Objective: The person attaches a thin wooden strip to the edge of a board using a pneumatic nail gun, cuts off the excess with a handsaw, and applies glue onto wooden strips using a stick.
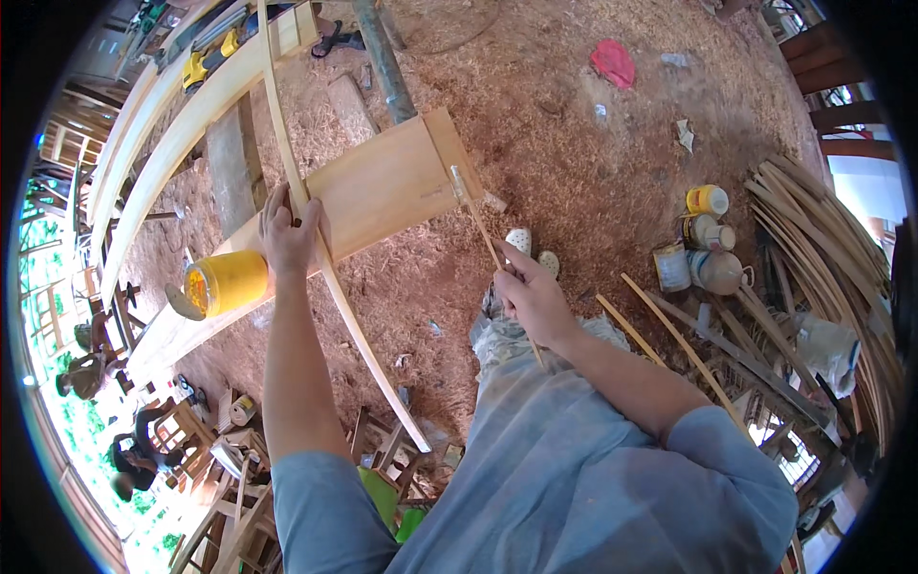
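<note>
My left hand (pixel 290 237) is closed around a long, narrow wooden strip (pixel 356 330), which crosses above a wide pale board (pixel 382 182). Between the fingers and thumb of my right hand (pixel 537 298) is a thin wooden stick (pixel 483 222). Its far tip is coated white and lies over the end of the board. Right beside my left hand, a yellow plastic jar (pixel 239 283) with orange inside its mouth stands on the board. A round flap or lid (pixel 185 303) shows at the jar's rim.
Curved planks (pixel 182 134) with a yellow-and-black power tool (pixel 207 63) run along the far left. On the shaving-strewn floor at right are several containers (pixel 708 234) and a stack of thin strips (pixel 837 258). A red cloth-like piece (pixel 612 63) lies farther off. Other people are at lower left.
</note>
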Demonstrator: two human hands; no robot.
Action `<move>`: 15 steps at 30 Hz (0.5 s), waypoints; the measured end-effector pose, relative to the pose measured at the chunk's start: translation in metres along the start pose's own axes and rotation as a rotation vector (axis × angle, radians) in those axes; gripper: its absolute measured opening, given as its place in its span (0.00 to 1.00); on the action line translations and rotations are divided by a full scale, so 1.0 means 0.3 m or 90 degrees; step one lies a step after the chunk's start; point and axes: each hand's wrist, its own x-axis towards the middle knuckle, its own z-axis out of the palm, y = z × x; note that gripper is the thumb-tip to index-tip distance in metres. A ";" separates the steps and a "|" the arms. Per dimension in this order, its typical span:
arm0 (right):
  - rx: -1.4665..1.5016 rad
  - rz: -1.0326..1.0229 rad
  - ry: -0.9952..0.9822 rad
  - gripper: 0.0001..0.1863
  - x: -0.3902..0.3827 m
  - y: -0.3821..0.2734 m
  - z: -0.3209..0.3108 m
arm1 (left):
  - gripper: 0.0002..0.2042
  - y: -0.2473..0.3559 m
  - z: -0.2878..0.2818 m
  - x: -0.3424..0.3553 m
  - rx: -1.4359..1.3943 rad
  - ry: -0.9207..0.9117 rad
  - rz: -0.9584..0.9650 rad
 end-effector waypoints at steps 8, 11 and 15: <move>-0.053 0.043 -0.018 0.30 0.022 -0.059 0.034 | 0.22 -0.003 -0.004 -0.006 -0.019 0.007 -0.003; -0.073 -0.007 -0.008 0.29 0.044 -0.049 0.050 | 0.22 -0.013 -0.005 -0.006 -0.003 0.007 0.002; -0.049 0.000 -0.014 0.29 0.057 -0.060 0.069 | 0.22 -0.017 -0.005 -0.008 -0.001 -0.005 -0.007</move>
